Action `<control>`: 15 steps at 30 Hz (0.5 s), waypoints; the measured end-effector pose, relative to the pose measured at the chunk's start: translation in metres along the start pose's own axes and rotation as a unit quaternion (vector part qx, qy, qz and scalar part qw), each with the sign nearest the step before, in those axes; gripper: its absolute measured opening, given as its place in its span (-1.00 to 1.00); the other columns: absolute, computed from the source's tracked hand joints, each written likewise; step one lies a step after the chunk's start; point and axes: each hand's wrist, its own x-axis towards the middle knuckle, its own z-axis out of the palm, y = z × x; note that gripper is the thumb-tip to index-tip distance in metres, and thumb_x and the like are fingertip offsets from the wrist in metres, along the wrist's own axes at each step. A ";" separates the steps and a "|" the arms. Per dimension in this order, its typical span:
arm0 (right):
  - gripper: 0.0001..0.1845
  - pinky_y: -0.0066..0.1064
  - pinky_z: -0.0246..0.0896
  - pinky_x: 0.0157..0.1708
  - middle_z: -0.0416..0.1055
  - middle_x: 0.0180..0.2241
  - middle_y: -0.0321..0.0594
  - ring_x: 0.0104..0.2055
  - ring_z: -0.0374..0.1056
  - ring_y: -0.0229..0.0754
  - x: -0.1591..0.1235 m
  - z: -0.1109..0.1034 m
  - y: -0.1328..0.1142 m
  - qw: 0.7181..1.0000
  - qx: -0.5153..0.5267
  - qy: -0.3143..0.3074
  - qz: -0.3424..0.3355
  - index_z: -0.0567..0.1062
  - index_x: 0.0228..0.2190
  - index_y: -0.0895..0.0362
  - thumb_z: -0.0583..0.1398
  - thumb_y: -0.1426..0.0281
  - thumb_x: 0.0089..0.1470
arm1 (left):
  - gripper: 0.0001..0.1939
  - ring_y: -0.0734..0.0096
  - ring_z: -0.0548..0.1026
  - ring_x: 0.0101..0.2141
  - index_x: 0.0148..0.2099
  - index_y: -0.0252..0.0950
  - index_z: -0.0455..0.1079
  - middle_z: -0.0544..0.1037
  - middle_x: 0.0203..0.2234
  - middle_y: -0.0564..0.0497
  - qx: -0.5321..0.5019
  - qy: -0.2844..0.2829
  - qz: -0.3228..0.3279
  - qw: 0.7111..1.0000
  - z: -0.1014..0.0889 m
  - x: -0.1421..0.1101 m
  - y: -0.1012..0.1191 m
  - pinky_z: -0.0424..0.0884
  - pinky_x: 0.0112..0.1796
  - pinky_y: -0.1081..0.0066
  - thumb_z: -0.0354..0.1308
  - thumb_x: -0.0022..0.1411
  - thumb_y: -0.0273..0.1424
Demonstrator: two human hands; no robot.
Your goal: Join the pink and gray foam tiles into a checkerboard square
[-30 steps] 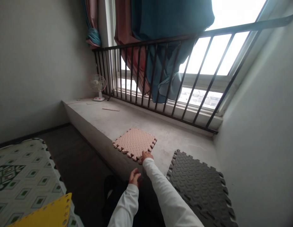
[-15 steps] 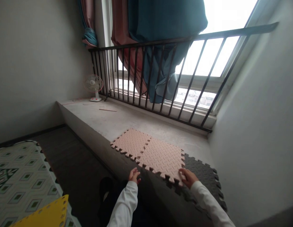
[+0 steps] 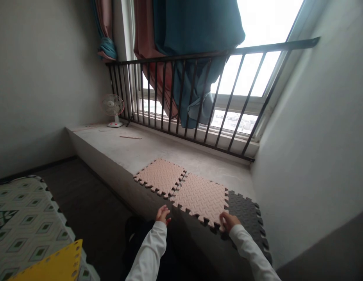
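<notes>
Two pink foam puzzle mats lie side by side on the concrete ledge [image 3: 146,148]: a left mat [image 3: 160,176] and a right mat [image 3: 201,197]. The right one overlaps a dark grey foam mat [image 3: 246,210]. My right hand [image 3: 228,221] grips the near right corner of the right pink mat, fingers curled on its edge. My left hand [image 3: 163,214] rests at the ledge's front edge, just below the seam between the pink mats, fingers loosely bent and holding nothing.
A black metal railing [image 3: 199,89] with blue and pink cloth [image 3: 195,47] draped over it guards the window. A small fan [image 3: 112,109] stands at the ledge's far left. A patterned floor mat [image 3: 23,218] and a yellow foam mat [image 3: 52,265] lie lower left.
A second pink mat has appeared beside the first, over the grey mat. My right hand moved from the first mat's near corner to the second mat's near right corner. The view shifted slightly right.
</notes>
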 end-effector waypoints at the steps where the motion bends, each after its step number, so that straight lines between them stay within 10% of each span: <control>1: -0.63 -0.50 0.14 -0.33 0.46 -0.42 -0.26 -0.29 0.36 -0.16 0.003 -0.001 -0.005 1.000 -0.013 -0.002 0.011 0.47 -0.37 0.05 0.08 0.57 -0.31 | -0.72 0.37 0.42 -0.27 -0.22 -0.24 0.26 0.38 -0.15 -0.10 0.000 0.001 0.002 1.000 -0.001 0.000 0.000 0.28 -0.60 0.58 0.03 -0.06 -0.55; 15: -0.62 -0.44 0.13 -0.35 0.44 -0.32 -0.15 -0.27 0.35 -0.11 0.028 -0.009 -0.072 0.999 0.004 -0.036 0.017 0.44 -0.27 0.09 0.14 0.54 -0.25 | -0.65 0.26 0.32 -0.08 -0.14 -0.24 0.24 0.35 -0.17 -0.10 -0.017 0.002 0.000 1.000 -0.001 -0.007 0.006 0.24 -0.63 0.63 0.02 -0.03 -0.57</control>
